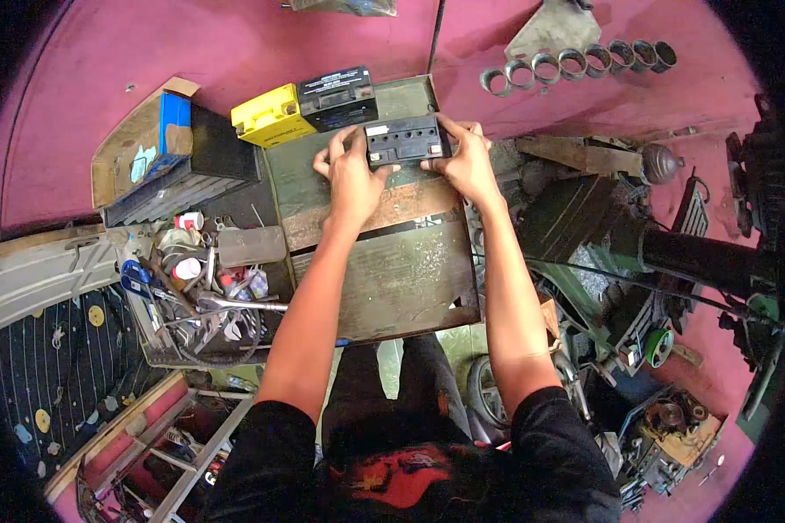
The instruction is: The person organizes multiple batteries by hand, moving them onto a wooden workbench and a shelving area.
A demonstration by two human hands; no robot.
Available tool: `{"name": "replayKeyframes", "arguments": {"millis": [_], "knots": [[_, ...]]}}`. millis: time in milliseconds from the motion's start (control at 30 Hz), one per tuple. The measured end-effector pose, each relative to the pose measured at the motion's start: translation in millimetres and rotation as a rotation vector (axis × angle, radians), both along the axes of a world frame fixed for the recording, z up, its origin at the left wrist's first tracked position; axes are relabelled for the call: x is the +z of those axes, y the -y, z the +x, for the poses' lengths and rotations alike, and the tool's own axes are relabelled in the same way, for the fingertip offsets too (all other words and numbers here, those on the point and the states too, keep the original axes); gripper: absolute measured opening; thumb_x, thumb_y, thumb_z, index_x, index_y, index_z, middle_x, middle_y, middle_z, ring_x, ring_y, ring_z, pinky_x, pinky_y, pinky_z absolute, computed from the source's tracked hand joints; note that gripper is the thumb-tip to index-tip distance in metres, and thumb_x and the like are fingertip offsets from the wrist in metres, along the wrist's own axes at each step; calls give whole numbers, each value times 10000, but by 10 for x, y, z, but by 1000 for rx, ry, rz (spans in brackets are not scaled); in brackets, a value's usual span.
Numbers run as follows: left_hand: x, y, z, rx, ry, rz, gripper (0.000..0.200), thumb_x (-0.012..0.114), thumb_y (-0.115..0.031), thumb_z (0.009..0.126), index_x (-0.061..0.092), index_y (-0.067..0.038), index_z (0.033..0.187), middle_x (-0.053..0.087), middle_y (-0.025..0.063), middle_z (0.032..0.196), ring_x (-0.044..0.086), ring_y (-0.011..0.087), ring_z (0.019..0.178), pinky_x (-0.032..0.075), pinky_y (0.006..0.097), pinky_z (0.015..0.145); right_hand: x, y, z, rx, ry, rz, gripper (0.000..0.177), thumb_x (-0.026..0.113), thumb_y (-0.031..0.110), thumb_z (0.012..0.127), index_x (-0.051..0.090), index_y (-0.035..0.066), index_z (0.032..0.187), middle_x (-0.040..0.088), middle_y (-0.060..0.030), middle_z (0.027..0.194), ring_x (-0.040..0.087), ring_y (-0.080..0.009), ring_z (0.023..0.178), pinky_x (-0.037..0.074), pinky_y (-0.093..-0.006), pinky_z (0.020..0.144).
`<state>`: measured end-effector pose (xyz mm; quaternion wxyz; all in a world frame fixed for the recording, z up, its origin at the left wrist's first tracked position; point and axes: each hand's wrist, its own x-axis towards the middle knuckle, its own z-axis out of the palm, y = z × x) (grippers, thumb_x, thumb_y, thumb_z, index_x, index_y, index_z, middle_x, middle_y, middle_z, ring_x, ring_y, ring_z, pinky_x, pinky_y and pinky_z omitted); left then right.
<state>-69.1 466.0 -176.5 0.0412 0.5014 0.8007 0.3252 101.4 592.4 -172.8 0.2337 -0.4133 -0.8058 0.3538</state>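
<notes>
A black battery (403,139) with two terminals on its near side is at the back of the worn wooden table (401,279). My left hand (354,174) grips its left end, and my right hand (469,161) grips its right end, thumbs along the near edge. Whether its underside touches the table cannot be made out. Just behind and to the left, a yellow battery (273,115) stands beside another black battery (337,98) with white print.
A cardboard box (139,152) sits at the back left. Left of the table lies a tray of tools (209,296). Metal rings (571,63) line the pink wall. Dark machinery (689,248) stands at right, with metal parts (672,427) below.
</notes>
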Motion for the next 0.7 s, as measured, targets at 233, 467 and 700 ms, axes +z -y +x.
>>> {"name": "replayKeyframes", "arguments": {"millis": [233, 467, 700], "knots": [[-49, 159, -257, 54, -41, -70, 832, 934, -298, 723, 606, 8, 1424, 611, 187, 1407, 466, 312, 1392, 237, 515, 1132, -147, 58, -291, 43, -61, -5, 857, 957, 219, 611, 672, 118, 1413, 717, -178, 1256, 558, -312, 1253, 313, -448, 1117], [-172, 308, -353, 105, -10, -55, 816, 897, -299, 791, 570, -78, 1505, 619, 182, 1375, 457, 316, 1356, 224, 495, 1132, -229, 155, -444, 36, -44, 8, 892, 966, 238, 622, 648, 139, 1449, 717, -168, 1213, 554, -305, 1243, 313, -446, 1103], [-311, 419, -360, 211, -30, -18, 774, 856, -260, 853, 539, -62, 1531, 616, 189, 1363, 453, 306, 1333, 243, 473, 1116, -178, 247, -638, 59, -7, 49, 826, 941, 253, 695, 641, 153, 1459, 700, -159, 1211, 575, -304, 1218, 293, -451, 1121]]}}
